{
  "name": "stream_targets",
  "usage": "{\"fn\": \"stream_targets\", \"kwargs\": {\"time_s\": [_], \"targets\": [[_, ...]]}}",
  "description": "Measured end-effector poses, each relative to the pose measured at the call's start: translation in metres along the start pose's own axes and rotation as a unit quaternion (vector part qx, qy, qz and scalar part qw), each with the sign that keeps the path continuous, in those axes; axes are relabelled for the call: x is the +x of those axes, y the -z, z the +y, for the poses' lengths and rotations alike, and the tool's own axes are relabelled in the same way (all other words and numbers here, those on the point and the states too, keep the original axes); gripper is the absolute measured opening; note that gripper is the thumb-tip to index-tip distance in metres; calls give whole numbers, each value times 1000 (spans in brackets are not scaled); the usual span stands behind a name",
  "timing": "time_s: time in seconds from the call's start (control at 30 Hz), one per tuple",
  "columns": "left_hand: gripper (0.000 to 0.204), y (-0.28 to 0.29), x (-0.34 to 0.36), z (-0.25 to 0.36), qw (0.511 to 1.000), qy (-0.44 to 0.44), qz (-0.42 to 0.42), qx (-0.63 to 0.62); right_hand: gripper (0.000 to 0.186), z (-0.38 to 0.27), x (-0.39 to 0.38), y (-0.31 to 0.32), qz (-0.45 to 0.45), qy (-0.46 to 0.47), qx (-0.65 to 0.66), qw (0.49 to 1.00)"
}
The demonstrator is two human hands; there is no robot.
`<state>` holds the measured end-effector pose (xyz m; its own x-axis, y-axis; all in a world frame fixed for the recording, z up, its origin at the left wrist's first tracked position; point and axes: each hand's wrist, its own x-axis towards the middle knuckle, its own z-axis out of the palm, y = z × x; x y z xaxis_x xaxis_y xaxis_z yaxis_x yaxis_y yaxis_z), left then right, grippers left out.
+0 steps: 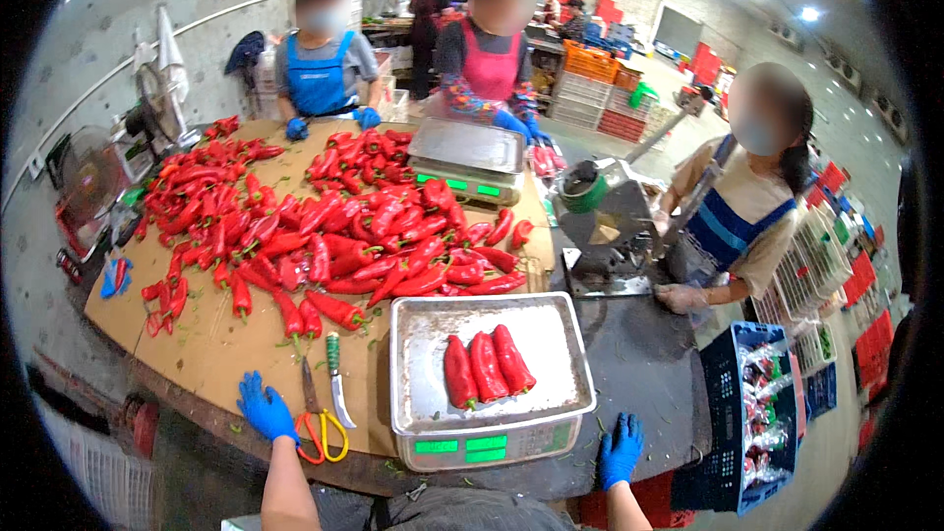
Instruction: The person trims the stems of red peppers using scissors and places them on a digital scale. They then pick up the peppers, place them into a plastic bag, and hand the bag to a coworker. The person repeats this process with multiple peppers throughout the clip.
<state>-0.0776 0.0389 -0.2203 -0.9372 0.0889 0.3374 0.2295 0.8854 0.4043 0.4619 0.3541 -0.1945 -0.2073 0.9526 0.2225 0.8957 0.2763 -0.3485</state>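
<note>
My left hand (265, 407), in a blue glove, lies on the cardboard-covered table with its fingers apart and nothing in it. Just right of it are scissors (334, 437) with one red and one yellow handle, and a curved knife (339, 399) with a green handle. Between my hands stands a digital scale (413, 408) with a metal tray. Three red peppers (486, 364) lie side by side on that tray. To the right of the scale my right hand (620, 449), also blue-gloved, rests on the dark tabletop, fingers stretched out and holding nothing.
A big heap of red peppers (344, 236) spreads beyond the scale. A second scale (467, 152) stands farther back. Two people are across the table; another person at right stands by a metal machine (610, 216). A blue crate (723, 423) of bagged goods sits at the right.
</note>
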Motion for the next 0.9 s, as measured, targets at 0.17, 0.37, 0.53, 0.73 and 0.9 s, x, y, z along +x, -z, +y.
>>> {"fn": "stream_targets", "kwargs": {"time_s": [0.17,0.37,0.53,0.73,0.9], "targets": [[39,16,-3,20,1000,9,3,-4,57,-1,-4,1,-6,1,-6,1000],[40,15,-3,20,1000,14,7,-7,55,2,-3,-1,1,16,-20,1000],[40,19,-2,22,1000,18,-3,-1,55,5,-2,-3,-9,11,-38,999],[40,13,-2,18,1000,20,1,-4,55,2,-2,-1,-6,12,-28,1000],[41,12,-1,16,1000,17,0,-1,55,2,-2,-1,-8,10,-29,1000]]}}
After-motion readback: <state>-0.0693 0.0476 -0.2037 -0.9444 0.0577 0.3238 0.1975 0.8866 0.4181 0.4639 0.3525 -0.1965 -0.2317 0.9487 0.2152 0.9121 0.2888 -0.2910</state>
